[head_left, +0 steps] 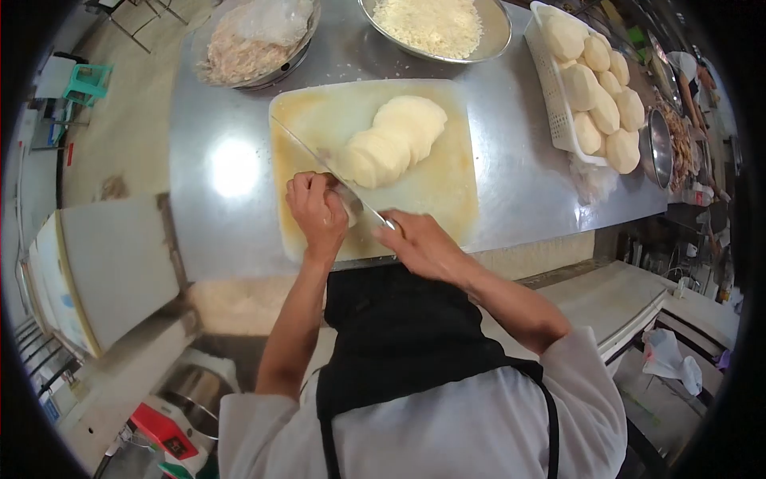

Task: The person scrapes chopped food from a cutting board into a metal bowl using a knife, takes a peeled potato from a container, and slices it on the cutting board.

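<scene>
My right hand (423, 243) is closed around the handle of a long knife (303, 146), whose blade slants up and left across the cutting board (455, 184). Curled fingers of my left hand (319, 211) press on a piece of peeled pale root vegetable (352, 209) beside the blade. Most of that piece is hidden by the hand and knife. Beyond the blade, overlapping round slices (391, 144) of the same pale vegetable lie fanned out on the board.
Whole peeled root vegetables (604, 112) fill a white plastic basket (550, 96) at the right. At the back stand a metal bowl (499, 40) of pale chopped bits and a bowl (275, 72) of pinkish mince-like food under plastic. The metal table (215, 231) ends near my black apron (399, 335).
</scene>
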### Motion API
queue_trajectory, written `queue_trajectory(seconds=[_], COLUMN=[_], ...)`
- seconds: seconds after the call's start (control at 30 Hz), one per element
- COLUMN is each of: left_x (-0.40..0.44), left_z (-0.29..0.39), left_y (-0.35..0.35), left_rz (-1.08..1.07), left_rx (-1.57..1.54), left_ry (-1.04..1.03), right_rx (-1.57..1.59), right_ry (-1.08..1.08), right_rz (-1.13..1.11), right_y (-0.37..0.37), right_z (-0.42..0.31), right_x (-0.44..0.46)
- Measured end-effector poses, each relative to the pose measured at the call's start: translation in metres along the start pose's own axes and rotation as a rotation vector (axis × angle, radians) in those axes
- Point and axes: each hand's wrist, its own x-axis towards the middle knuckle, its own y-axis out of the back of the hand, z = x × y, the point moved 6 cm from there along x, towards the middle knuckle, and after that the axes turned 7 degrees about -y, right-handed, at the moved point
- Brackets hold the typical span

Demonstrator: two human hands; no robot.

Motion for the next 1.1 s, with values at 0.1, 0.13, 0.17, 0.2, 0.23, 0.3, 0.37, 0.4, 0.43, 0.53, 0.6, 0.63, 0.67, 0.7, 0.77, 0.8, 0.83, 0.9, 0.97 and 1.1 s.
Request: queue_trajectory(seconds=[0.1, 0.13, 0.17, 0.2, 0.23, 0.3, 0.37, 0.4, 0.43, 0.53, 0.6, 0.63, 0.67, 0.7, 0.77, 0.8, 0.83, 0.9, 0.97, 1.1], left_x=[0.002, 0.003, 0.003, 0.004, 0.006, 0.006, 0.006, 0.007, 0.006, 0.006, 0.005, 0.007, 0.007, 0.006, 0.008, 0.007, 0.006, 0.005, 0.004, 0.005], left_z=[0.001, 0.001, 0.002, 0.004, 0.006, 0.009, 0.009, 0.007, 0.005, 0.006, 0.005, 0.005, 0.006, 0.007, 0.005, 0.000, -0.003, 0.002, 0.004, 0.008], left_y=[-0.002, -0.001, 0.000, 0.000, 0.000, 0.002, 0.002, 0.002, 0.001, 0.002, 0.002, 0.001, 0.001, 0.003, 0.001, 0.000, -0.001, 0.001, 0.003, 0.003], left_rz=[0.002, 0.004, 0.009, 0.016, 0.031, 0.039, 0.033, 0.025, 0.016, 0.010, 0.028, 0.045, 0.048, 0.047, 0.042, 0.037, 0.033, 0.032, 0.040, 0.066], left_rx=[-0.015, -0.017, -0.022, -0.030, -0.038, -0.036, -0.040, -0.043, -0.043, -0.044, -0.050, -0.054, -0.052, -0.053, -0.067, -0.077, -0.083, -0.078, -0.065, -0.061], left_ry=[0.012, 0.007, -0.003, -0.017, -0.032, -0.050, -0.049, -0.037, -0.019, -0.005, -0.026, -0.041, -0.041, -0.045, -0.038, -0.021, 0.002, 0.007, -0.004, -0.053], right_rx=[0.082, 0.068, 0.058, 0.048, 0.032, 0.005, -0.003, -0.007, 0.028, 0.104, 0.117, 0.091, 0.068, 0.048, 0.036, 0.029, 0.050, 0.088, 0.083, 0.084], right_ry=[0.013, 0.014, 0.014, 0.014, 0.031, 0.065, 0.079, 0.084, 0.041, -0.020, 0.041, 0.041, 0.038, 0.034, 0.010, -0.007, -0.011, -0.023, 0.009, -0.024], right_rz=[0.025, 0.016, 0.011, 0.011, 0.019, 0.037, 0.027, 0.020, 0.016, -0.011, -0.007, -0.003, -0.002, 0.002, -0.017, -0.030, -0.019, -0.011, -0.019, -0.059], right_y=[0.009, 0.007, 0.003, -0.001, -0.007, -0.017, -0.010, -0.004, 0.003, 0.006, -0.009, -0.012, -0.016, -0.017, -0.011, -0.007, -0.001, 0.008, 0.006, -0.017], right_z=[-0.005, -0.003, 0.001, 0.006, 0.013, 0.016, 0.012, 0.004, -0.003, -0.008, 0.008, 0.011, 0.014, 0.011, 0.008, 0.004, -0.002, -0.009, -0.002, 0.019], right_x=[-0.046, -0.039, -0.025, -0.011, 0.007, 0.032, 0.014, 0.000, -0.016, -0.033, -0.002, 0.012, 0.024, 0.027, 0.015, 0.005, -0.011, -0.041, -0.038, 0.019])
